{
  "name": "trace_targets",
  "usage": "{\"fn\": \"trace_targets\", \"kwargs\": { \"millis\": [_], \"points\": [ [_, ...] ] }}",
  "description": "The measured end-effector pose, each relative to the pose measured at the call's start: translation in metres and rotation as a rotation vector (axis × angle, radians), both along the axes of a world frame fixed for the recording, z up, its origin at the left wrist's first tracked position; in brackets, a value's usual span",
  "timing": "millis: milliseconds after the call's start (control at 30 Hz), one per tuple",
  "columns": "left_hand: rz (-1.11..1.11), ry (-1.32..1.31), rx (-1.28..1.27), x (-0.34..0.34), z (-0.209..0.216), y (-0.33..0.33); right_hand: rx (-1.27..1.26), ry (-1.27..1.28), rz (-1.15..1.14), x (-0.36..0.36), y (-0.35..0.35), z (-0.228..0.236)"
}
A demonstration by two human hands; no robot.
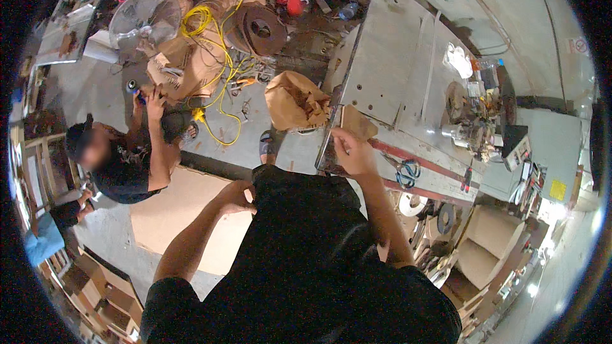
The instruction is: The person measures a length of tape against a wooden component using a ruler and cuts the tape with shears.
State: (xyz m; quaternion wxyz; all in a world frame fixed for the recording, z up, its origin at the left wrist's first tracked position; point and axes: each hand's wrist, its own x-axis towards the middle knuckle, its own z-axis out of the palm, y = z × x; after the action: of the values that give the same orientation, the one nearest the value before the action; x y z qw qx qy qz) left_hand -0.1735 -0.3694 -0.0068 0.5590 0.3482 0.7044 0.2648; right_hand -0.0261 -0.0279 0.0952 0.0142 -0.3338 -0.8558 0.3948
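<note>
Brown piece [359, 123] on bench [380, 57], right hand [354, 153] just beside it

Brown piece lies flat at the bench's near end, probably put there for easy reach. Card or wood, can't tell. Right hand is at the bench edge, fingers half curled; can't tell if anything is pinched. Left hand [236, 198] is low by the black shirt [299, 242], fingers loosely bent, tips partly hidden; can't tell if it holds anything. Well apart from the bench top, so it looks idle.

Paper bag [290, 99] sits just off the bench corner, mouth open, crumpled stuff inside; likely placed there to catch scraps. Blue-handled scissors [408, 173] lie along the bench side near the red strip [433, 171], presumably parked close for the right hand. Screwdriver [467, 179] is further right.

Big cardboard sheet [185, 213] lies on the floor, maybe as a mat. Co-worker [127, 159] is low at left, both hands raised near a dark round-ended thing [132, 85], grip unclear. Yellow cable [224, 76] loops loosely past.
</note>
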Motion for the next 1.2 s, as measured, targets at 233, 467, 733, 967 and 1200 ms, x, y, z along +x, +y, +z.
{"fn": "trace_targets", "kwargs": {
  "millis": [233, 467, 733, 967, 1200],
  "points": [
    [0.004, 0.336, 0.19, 0.048, 0.047, 0.047, 0.251, 0.088, 0.212, 0.056, 0.057, -0.041],
    [-0.157, 0.698, 0.326, 0.162, 0.041, 0.059, 0.351, 0.09, 0.428, 0.066, 0.085, -0.051],
    [0.006, 0.823, 0.206, 0.266, 0.092, 0.052, 0.382, 0.092, 0.399, 0.052, 0.082, -0.07],
    [-0.071, 0.929, 0.312, 0.254, 0.093, 0.082, 0.496, 0.11, 0.347, 0.047, 0.067, -0.081],
    [-0.152, 0.877, 0.36, 0.214, 0.072, 0.107, 0.508, 0.12, 0.361, 0.026, 0.126, -0.04]
  ]
}}
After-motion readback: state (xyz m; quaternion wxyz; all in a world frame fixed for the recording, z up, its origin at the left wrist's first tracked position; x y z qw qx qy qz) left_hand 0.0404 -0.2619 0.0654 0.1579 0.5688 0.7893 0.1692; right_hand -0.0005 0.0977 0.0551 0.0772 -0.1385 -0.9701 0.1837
